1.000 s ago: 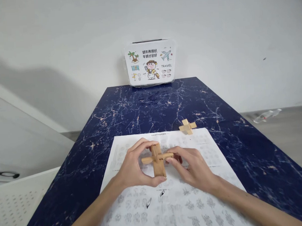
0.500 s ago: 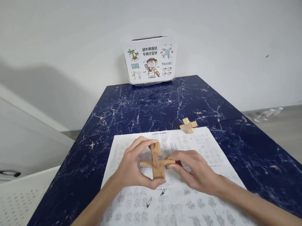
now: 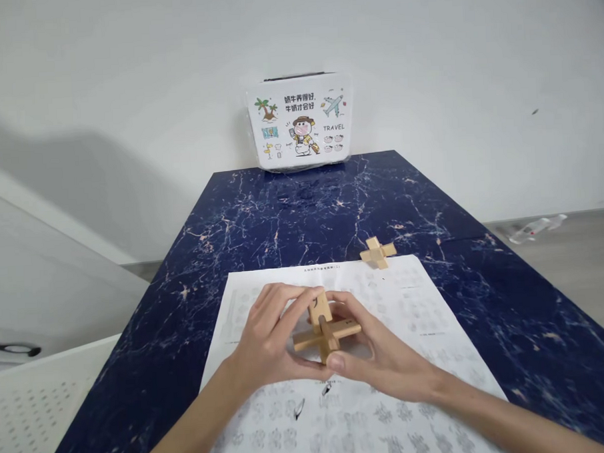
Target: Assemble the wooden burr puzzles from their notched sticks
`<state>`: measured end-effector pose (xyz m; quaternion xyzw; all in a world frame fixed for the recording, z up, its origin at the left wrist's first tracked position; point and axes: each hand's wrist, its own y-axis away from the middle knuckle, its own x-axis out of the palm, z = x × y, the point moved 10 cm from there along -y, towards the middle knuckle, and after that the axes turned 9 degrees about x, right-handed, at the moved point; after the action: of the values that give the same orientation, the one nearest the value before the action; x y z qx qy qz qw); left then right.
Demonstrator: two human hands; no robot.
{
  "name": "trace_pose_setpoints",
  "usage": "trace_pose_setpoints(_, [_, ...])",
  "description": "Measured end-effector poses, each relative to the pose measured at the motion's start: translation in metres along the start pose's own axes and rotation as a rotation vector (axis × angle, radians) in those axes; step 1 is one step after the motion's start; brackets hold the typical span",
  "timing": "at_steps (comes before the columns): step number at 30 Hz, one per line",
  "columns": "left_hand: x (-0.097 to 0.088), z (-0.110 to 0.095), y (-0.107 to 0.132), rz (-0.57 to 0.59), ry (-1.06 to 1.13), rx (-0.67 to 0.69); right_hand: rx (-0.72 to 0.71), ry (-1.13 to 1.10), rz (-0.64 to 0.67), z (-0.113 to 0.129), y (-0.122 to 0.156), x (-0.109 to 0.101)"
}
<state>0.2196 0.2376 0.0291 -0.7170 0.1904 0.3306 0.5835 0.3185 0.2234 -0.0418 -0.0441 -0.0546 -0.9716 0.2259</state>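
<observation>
Hands: left hand pinches wooden cross by far and near ends; right hand curled round its right side, thumb at near end. Marked bar points away, long axis near-to-far, far end slightly left; crossbar left-to-right. Held over paper on counter.

The interlocked block I hold is wood, smooth-faced and mostly matt to my eye. The cross-shaped block is smooth wood too. Beneath my work lies a thin, matt sheet of printed paper. My worktop looks smooth and faintly glossy, veined like marble. Clear, shiny plastic film wraps the smooth-fronted case; the wall is matt.
</observation>
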Motion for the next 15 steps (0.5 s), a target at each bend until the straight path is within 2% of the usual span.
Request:
trace_pose_setpoints(3, [-0.003, 0.004, 0.001, -0.019, -0.036, -0.009, 0.008, 0.016, -0.08, -0.004, -0.001, -0.012])
trace_pose_setpoints(6, [-0.011, 0.016, 0.005, -0.059, -0.084, -0.064, -0.023, 0.044, -0.22, -0.005, -0.002, -0.038])
trace_pose_setpoints(10, [-0.022, 0.035, 0.009, -0.099, -0.09, -0.187, -0.052, 0.313, -0.46, -0.003, 0.0, -0.068])
trace_pose_setpoints(12, [-0.023, 0.041, 0.011, -0.11, -0.065, -0.229, -0.093, 0.53, -0.552, 0.0, 0.002, -0.071])
trace_pose_setpoints(15, [-0.021, 0.042, 0.012, -0.115, -0.001, -0.249, -0.196, 0.79, -0.531, 0.001, 0.001, -0.056])
